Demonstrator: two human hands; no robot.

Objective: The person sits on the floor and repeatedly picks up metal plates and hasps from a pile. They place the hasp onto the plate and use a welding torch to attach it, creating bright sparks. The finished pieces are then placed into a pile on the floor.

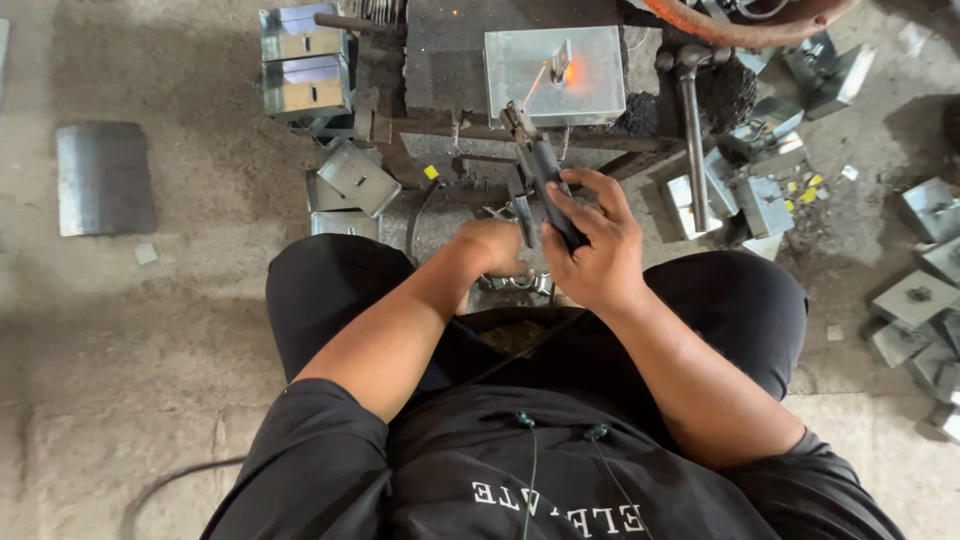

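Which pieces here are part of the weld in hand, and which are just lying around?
In use:
- right hand gripping the black electrode holder
- left hand, beside the holder
- metal box on the stand, glowing at the weld spot

Lying about:
- stacked boxes
- flat sheet
- loose boxes on the floor
- grey pipe

The floor [170, 330] is rough grey concrete, dusty and stained, lit evenly by what looks like daylight. A flat grey metal sheet [104, 178] lies at the upper left of the frame. Stacked shiny metal boxes [303, 62] stand at the top, left of a dark, sooty workbench [445, 60]. More small metal boxes [925, 300] are scattered along the right edge. A dark cable [165, 482] curves across the lower left floor. No walls or windows show.
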